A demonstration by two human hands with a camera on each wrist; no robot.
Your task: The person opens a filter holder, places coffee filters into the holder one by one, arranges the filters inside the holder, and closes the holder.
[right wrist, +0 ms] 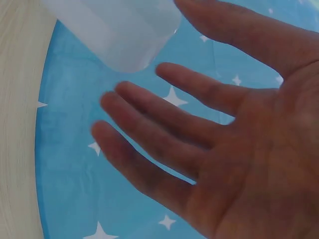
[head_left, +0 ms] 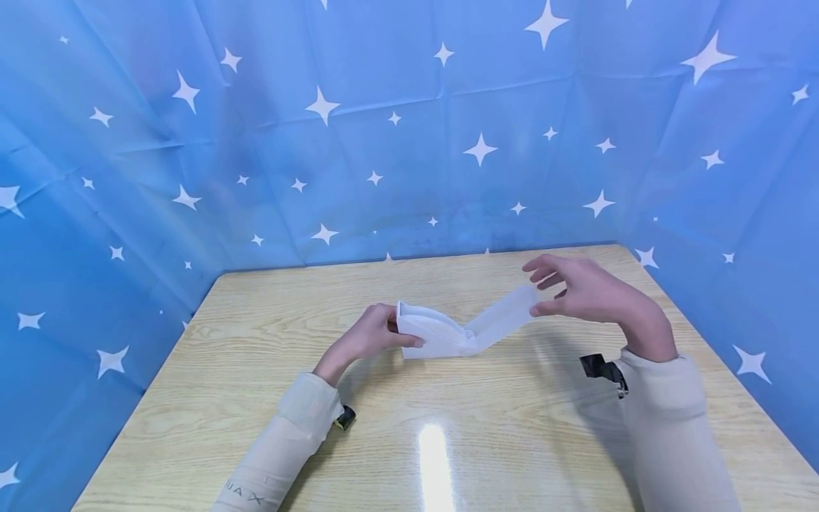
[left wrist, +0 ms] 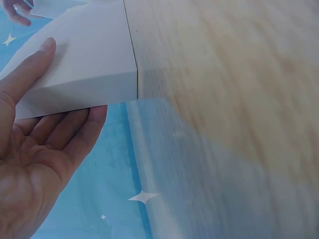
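A white box (head_left: pixel 435 340) stands in the middle of the wooden table, low and long, with a curved upper edge. From its right end a translucent lid (head_left: pixel 505 316) swings up and out to the right. My left hand (head_left: pixel 370 333) grips the box's left end, thumb on the near face and fingers round the other side, as the left wrist view of the box (left wrist: pixel 94 55) also shows. My right hand (head_left: pixel 579 288) hovers at the lid's free end. In the right wrist view its thumb tip is right at the lid (right wrist: pixel 119 30) edge, while the other fingers are extended and apart from it.
The wooden table (head_left: pixel 217 355) extends on all sides of the box. A blue cloth with white stars (head_left: pixel 409 142) hangs behind and along both sides. Small black devices sit at the right wrist (head_left: pixel 601 370) and left wrist (head_left: pixel 345 417).
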